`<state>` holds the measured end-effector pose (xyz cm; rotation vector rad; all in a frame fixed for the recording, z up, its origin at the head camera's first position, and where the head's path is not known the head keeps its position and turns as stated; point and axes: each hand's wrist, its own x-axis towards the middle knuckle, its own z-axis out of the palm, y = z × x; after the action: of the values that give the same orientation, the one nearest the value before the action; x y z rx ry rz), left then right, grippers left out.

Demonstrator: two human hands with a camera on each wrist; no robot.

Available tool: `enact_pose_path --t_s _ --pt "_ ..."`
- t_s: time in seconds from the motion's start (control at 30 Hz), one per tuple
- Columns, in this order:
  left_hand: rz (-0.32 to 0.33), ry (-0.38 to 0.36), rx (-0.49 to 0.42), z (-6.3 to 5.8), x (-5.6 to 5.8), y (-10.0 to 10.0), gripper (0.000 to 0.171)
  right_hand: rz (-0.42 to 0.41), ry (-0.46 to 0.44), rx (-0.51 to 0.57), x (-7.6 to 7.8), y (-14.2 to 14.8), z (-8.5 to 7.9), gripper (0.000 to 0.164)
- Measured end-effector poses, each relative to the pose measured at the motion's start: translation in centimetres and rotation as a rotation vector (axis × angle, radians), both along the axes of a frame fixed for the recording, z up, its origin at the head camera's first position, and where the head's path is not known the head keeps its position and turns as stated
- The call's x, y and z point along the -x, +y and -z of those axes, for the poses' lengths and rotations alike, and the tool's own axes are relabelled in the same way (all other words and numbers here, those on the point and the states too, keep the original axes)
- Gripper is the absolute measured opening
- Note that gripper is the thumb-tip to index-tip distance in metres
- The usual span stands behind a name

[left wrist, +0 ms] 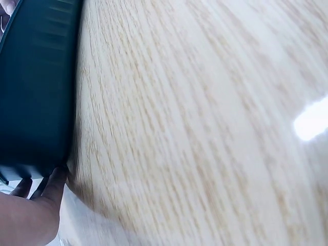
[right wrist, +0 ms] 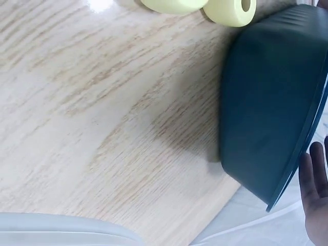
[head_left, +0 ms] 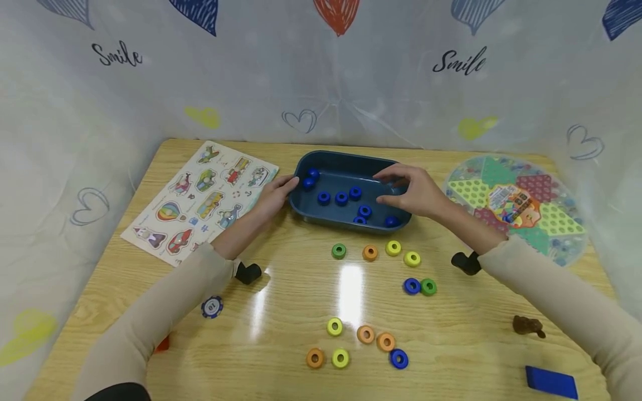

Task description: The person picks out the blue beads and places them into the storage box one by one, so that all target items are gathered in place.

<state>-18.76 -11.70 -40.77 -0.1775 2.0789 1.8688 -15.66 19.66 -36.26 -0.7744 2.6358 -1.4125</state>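
A dark teal tray [head_left: 346, 174] stands near the back edge of the table, with several blue rings [head_left: 323, 197] lying in it. My left hand [head_left: 275, 195] grips the tray's left end, thumb up at the rim; the left wrist view shows fingertips [left wrist: 57, 179] against its outer wall. Over the tray's right end is my right hand [head_left: 418, 192], thumb and fingers spread apart with nothing between them. In the right wrist view, fingers [right wrist: 307, 174] show right at the tray's rim.
Before the tray lie loose rings: green [head_left: 339, 250], orange [head_left: 370, 253], yellow [head_left: 393, 248] and blue [head_left: 412, 286]. A picture puzzle board [head_left: 170, 231] is at left, a round game board [head_left: 557, 245] at right. Nearer are a chip [head_left: 212, 307], a brown figure [head_left: 526, 325] and a blue block [head_left: 551, 382].
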Motion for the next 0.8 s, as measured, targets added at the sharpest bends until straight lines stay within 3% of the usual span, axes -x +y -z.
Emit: enact_pose_path --t_s 0.2,0.33,0.43,0.63,0.8 --pt "0.006 0.001 -0.011 0.1 0.0 0.1 0.053 0.018 0.022 0.011 -2.7 -0.1 -2.8 0.036" --pt "0.005 0.0 -0.011 0.2 0.0 0.1 0.053 0.037 0.036 0.055 -4.6 0.9 -3.6 0.032" --pt "0.002 0.006 -0.006 0.2 0.0 0.0 0.053 0.036 0.049 0.058 -6.0 1.9 -3.6 0.03" --pt "0.002 0.014 0.007 0.1 0.1 -0.1 0.054 -0.021 0.031 -0.055 -9.3 3.1 -3.3 0.027" --pt "0.003 0.015 0.022 0.0 0.1 -0.1 0.053 -0.085 0.002 -0.048 -11.4 3.3 -1.7 0.033"
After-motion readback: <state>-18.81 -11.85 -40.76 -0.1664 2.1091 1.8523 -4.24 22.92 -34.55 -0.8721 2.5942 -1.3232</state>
